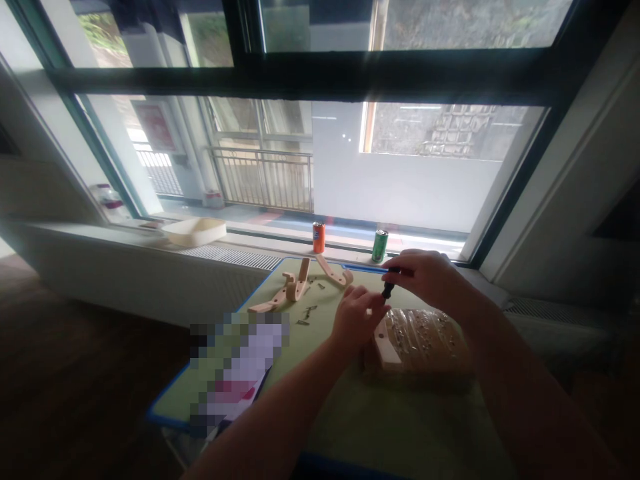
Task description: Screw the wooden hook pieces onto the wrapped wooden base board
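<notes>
My right hand (425, 272) grips the top of a black-handled screwdriver (388, 289), which stands nearly upright. Beneath it, my left hand (356, 316) has its fingers closed around the lower end of the tool; what they pinch there is hidden. Below the fingers, a light wooden piece with a hole (386, 348) lies along the left side of a wooden block wrapped in clear plastic (430, 343). Small metal bits dot the top of the wrapping. Several wooden hooks (295, 288) rest left of my hands, with loose screws (309, 312) near them.
An orange can (319, 238) and a green can (380, 246) stand on the window sill behind the green, blue-edged table (300, 373). A cream tray (195, 231) sits farther left on the sill. Blurred-out printed paper (240, 380) lies on the table's left part.
</notes>
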Demonstrator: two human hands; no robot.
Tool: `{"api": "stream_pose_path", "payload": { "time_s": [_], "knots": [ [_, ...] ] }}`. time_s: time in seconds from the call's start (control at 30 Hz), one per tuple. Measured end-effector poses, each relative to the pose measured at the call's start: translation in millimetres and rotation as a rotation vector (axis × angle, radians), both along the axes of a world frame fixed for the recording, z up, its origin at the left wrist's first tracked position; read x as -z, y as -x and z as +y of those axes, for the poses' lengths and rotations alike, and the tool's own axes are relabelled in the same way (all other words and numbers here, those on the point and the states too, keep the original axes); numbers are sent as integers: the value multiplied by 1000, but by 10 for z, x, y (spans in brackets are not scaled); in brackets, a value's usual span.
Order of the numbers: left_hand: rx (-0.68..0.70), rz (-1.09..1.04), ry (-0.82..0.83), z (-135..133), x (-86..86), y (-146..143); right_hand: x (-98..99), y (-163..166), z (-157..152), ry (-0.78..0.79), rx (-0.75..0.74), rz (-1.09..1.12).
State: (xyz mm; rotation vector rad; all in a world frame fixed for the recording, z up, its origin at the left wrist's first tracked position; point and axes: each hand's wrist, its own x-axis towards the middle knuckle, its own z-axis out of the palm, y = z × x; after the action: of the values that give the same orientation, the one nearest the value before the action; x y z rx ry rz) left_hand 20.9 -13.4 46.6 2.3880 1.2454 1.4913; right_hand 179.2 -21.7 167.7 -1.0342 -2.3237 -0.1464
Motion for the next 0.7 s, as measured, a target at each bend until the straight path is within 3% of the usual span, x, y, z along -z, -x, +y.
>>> {"api": "stream_pose_path", "payload": {
  "time_s": [0.23, 0.53, 0.7],
  "knots": [
    [-1, -13, -7, 52, 53, -13, 36, -2, 67, -54, 116, -102],
    [84, -35, 55, 23, 28, 0, 14, 10, -10, -21, 67, -25],
    [66, -100, 69, 16, 7, 40, 38, 43, 13, -59, 210, -116]
  ]
}}
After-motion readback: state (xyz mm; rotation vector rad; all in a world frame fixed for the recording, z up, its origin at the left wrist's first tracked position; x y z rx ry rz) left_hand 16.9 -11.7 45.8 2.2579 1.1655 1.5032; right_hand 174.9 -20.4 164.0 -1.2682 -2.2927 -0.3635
